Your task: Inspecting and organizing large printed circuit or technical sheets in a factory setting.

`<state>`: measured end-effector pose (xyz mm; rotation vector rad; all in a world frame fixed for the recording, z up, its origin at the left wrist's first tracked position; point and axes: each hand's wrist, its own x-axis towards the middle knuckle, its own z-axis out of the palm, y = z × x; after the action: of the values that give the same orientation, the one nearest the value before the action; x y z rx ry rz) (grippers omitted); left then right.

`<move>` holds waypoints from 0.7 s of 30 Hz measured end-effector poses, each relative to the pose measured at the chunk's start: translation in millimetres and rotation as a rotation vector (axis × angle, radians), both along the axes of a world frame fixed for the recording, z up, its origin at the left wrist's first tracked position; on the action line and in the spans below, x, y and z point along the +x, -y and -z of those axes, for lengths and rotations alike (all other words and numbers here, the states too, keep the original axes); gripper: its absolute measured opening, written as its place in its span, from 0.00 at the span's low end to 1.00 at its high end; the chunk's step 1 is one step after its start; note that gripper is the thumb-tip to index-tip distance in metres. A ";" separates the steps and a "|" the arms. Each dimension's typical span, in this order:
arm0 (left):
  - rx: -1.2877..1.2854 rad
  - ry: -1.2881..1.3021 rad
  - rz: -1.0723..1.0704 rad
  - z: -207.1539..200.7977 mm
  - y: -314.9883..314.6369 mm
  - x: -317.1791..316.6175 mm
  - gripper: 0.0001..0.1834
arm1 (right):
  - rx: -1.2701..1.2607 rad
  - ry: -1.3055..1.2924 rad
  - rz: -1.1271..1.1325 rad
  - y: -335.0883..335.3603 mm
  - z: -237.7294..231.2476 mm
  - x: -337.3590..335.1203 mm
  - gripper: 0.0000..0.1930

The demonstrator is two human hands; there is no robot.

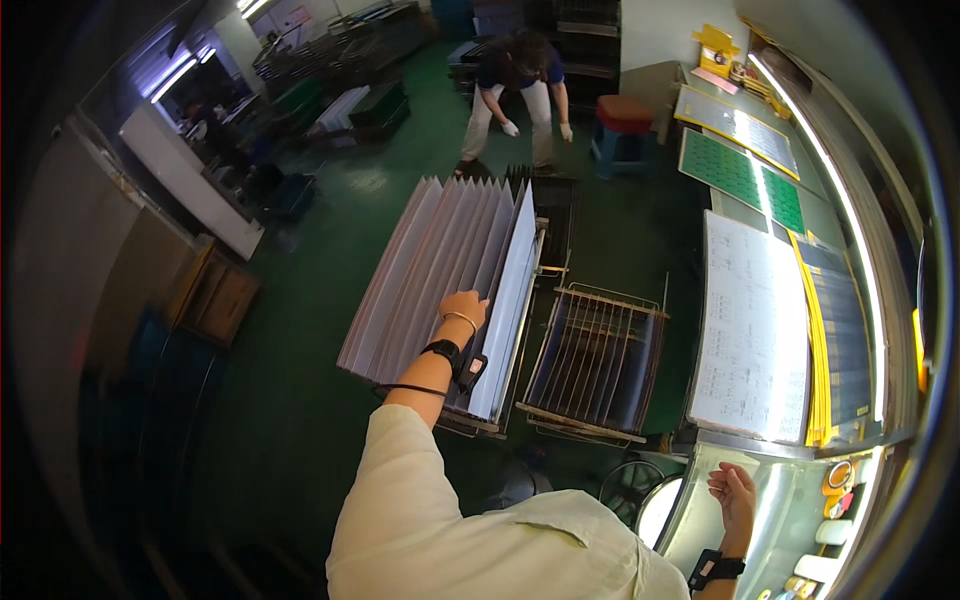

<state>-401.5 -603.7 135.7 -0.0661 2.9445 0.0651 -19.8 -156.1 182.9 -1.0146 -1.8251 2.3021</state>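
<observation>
My left hand (465,308) reaches out over a row of tall, thin, light grey panels (410,270) standing upright side by side in a rack. Its fingers are closed at the top edge of one panel; the fingertips are partly hidden. Just right of this hand, a broad pale panel face (515,290) shows at the row's right end. Over the glass-topped bench at the lower right, my right hand (735,487) is empty, its fingers loosely bent and apart.
Right of the panels stands a low wire rack (597,365). A lit bench carries a white marked sheet (750,325), a green panel (735,180) and yellow-edged frames (815,340). Beyond the panels a person (520,85) in light gloves bends forward, near a red-topped stool (624,115).
</observation>
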 end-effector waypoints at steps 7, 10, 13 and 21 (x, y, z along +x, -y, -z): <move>0.009 0.059 0.126 5.6 -4.9 -31.1 0.15 | 0.024 -0.055 0.051 47.5 -0.4 -28.5 0.11; 0.000 0.172 0.105 -4.2 -11.8 -43.2 0.15 | 0.013 -0.050 0.015 70.2 1.9 -46.5 0.11; 0.016 0.150 0.127 2.4 -17.9 -56.1 0.17 | 0.025 -0.023 0.002 91.4 2.4 -58.8 0.11; 0.241 -0.138 0.256 4.4 17.9 -88.6 0.14 | -0.007 0.009 -0.026 113.1 13.4 -58.1 0.11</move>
<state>-490.1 -621.7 131.2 0.3633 3.0272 0.4000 -77.9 -269.3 169.5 -1.0102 -1.8465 2.3234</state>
